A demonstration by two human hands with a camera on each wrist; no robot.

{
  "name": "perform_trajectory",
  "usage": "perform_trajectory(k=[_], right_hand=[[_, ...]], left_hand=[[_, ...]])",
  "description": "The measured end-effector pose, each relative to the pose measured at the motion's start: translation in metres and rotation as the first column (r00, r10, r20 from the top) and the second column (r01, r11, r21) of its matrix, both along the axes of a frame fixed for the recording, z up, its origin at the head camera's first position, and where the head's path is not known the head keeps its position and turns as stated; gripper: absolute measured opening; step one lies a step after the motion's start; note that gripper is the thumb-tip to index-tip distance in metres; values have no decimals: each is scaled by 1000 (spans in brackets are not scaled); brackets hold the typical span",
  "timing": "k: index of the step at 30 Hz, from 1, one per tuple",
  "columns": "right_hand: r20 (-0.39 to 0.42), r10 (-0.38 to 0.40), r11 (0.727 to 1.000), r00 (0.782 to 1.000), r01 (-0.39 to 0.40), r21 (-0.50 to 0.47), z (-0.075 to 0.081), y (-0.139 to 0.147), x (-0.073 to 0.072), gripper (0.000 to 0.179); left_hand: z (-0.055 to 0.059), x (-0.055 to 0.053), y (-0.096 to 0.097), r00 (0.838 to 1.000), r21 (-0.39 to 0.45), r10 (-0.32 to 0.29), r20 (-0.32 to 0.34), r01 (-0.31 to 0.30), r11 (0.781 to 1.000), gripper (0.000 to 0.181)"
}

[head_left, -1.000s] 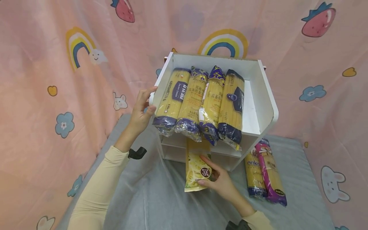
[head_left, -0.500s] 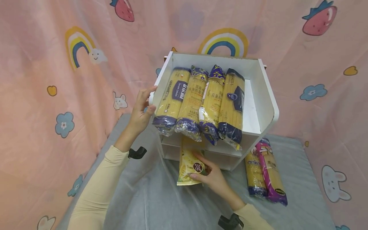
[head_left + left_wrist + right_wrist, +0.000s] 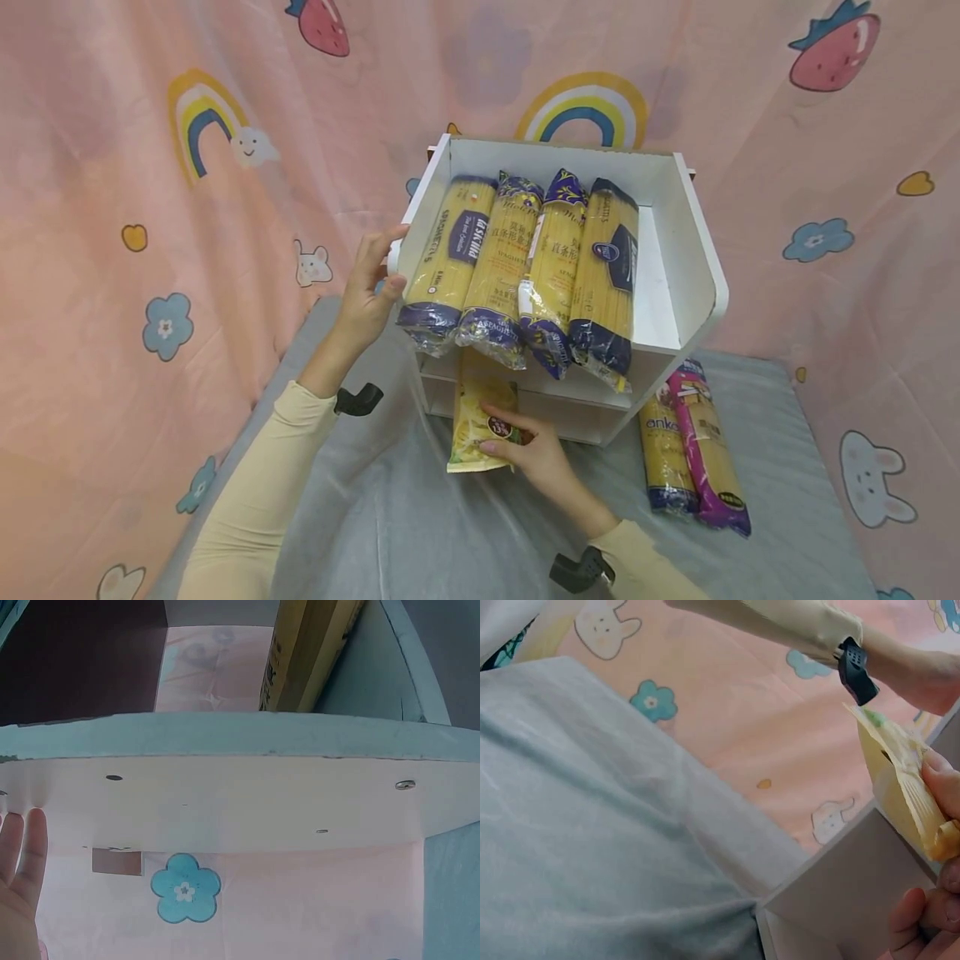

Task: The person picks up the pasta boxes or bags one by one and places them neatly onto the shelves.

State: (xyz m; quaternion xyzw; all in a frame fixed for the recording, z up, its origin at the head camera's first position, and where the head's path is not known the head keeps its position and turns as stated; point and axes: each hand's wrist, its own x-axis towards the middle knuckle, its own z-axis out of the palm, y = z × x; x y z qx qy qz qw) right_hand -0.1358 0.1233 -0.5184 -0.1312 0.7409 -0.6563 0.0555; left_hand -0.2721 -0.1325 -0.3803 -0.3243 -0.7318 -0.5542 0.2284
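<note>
My right hand holds a yellow noodle pack by its near end, thumb on top. The pack's far end is hidden inside a lower compartment of the white shelf. In the right wrist view the thumb presses the pack's crimped end. At the shelf's left side panel, my left hand grips the rounded front corner between thumb and fingers. The left wrist view catches two of its fingers against the panel's outer face. Several spaghetti packs lie side by side on the top tier, their ends overhanging the front edge.
To the right of the shelf, a yellow spaghetti pack and a pink-edged pack lie on the grey cloth. A pink patterned curtain hangs behind and on both sides.
My right hand has moved left and a little farther in, carrying the noodle pack toward the left side of the lower compartment. My left hand has stayed on the corner.
</note>
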Motion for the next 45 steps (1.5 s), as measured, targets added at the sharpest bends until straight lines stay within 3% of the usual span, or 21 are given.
perform_trajectory(k=[10,17,32,40,45], right_hand=[[108,-7,1000,994,8,-13,0,-15,-5,50],[105,-38,998,994,44,-54,-1,-22,-6,49],[-101,31,999,994,-33,-16,0,-5,2,48],[-142,-70,998,987,69,-15,6,28,10,42],[-219,-113,993,969,104,-54,9,57,12,39]], left_hand=[[-1,1,-1,1000,-2,12,-7,-12,1000,63],[-1,1,1,1000,7,2,3,-2,1000,62],[-3,0,1,1000,24,-5,3,5,1000,61],[-2,0,1,1000,30,-1,-5,2,1000,60],[-3,-1,1,1000,29,-4,-9,4,1000,60]])
